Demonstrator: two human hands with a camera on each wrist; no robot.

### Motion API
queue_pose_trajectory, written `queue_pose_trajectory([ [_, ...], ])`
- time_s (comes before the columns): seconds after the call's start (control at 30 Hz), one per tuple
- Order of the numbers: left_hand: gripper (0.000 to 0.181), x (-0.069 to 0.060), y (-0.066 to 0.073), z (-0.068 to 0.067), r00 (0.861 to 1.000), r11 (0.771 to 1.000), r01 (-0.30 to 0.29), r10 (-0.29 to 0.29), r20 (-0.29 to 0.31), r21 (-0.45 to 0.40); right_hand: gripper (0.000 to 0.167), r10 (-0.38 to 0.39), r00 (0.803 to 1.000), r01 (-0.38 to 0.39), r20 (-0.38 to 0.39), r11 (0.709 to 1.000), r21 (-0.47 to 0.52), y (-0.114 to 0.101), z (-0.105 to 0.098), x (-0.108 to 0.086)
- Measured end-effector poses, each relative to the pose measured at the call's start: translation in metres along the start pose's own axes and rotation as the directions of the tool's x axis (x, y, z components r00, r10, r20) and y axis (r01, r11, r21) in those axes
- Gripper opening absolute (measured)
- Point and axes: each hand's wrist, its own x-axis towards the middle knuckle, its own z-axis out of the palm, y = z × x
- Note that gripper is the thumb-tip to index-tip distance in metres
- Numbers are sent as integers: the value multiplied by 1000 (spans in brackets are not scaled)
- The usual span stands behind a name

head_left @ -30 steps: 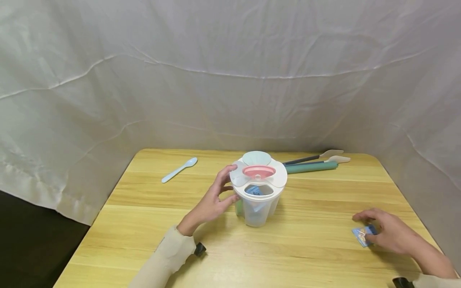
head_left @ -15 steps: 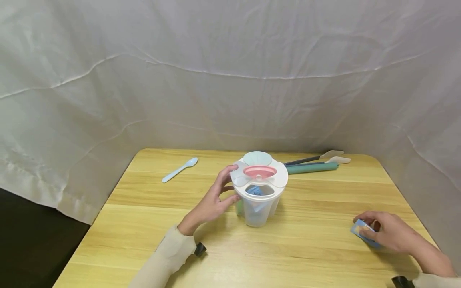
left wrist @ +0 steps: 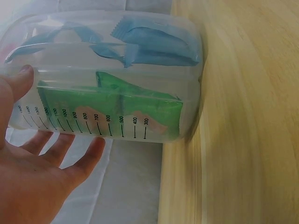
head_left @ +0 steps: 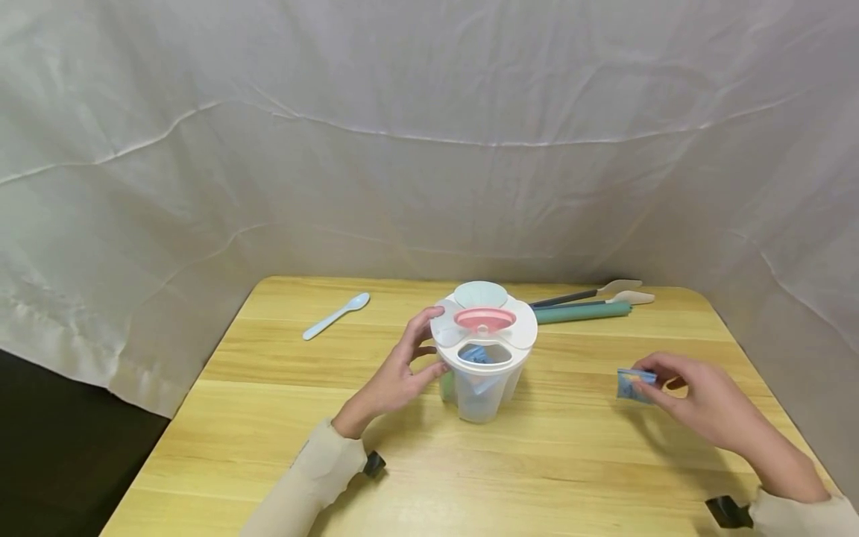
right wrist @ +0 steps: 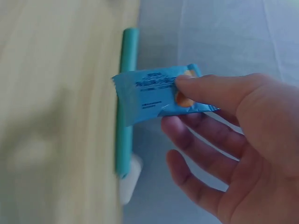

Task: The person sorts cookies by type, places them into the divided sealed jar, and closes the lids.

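A translucent divided container (head_left: 478, 403) with a white lid (head_left: 525, 328) stands upright mid-table. My left hand (head_left: 401, 377) grips its left side, thumb toward the front and fingers around the lid's rim. Through the wall in the left wrist view I see green packets (left wrist: 149, 112) in one compartment and blue packets (left wrist: 163, 49) in another. One front opening of the lid is uncovered, with a blue wrapper showing inside. Off to the right, my right hand (head_left: 705, 399) pinches a small blue snack packet (head_left: 631, 385) between thumb and fingers, raised above the table.
A pale blue spoon (head_left: 337, 316) lies at the back left. Behind the container, to its right, lie a rolled green mat (head_left: 584, 312) and utensils with pale heads (head_left: 631, 297). Grey-white cloth (head_left: 429, 201) hangs along the table's back and sides.
My right hand has picked the blue snack packet up off the table and carried it left and away from me. My left hand and the container have stayed where they were.
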Motion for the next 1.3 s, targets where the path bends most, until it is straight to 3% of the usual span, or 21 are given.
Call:
queue_pose_trajectory([
  [0.27, 84, 1, 0, 0, 1000, 1000, 10, -10, -1, -5, 40, -118, 986, 118, -115, 993, 0, -48, -12, 25],
  [0.5, 83, -1, -1, -1, 1000, 1000, 2, -2, -4, 2, 45, -196, 957, 214, -213, 975, 65, -83, -19, 44],
  [0.8, 84, 0, -1, 0, 1000, 1000, 15, -15, 0, -6, 40, -315, 880, 391, -356, 905, 166, -113, -20, 64],
  [0.9, 84, 0, -1, 0, 1000, 1000, 12, -12, 2, -8, 16, -341, 866, 428, -365, 883, 191, -121, -16, 70],
  [1.03, 83, 0, 0, 0, 1000, 1000, -2, 2, 1, -10, 35, -361, 855, 460, -371, 859, 225, -134, -8, 76],
  [1.1, 83, 0, 0, -1, 1000, 1000, -3, 3, -1, -10, 31, -376, 848, 480, -374, 844, 240, -141, -4, 80],
  [1.17, 83, 0, 0, -1, 1000, 1000, 0, 0, -3, -10, 16, -387, 845, 492, -368, 832, 255, -148, 0, 83],
  [1.2, 83, 0, 0, 0, 1000, 1000, -1, 1, -3, -10, 13, -391, 848, 493, -358, 831, 258, -151, 2, 85],
  [1.3, 83, 0, -1, 0, 1000, 1000, 3, -3, -6, -5, 27, -390, 866, 474, -312, 840, 264, -160, 7, 88],
])
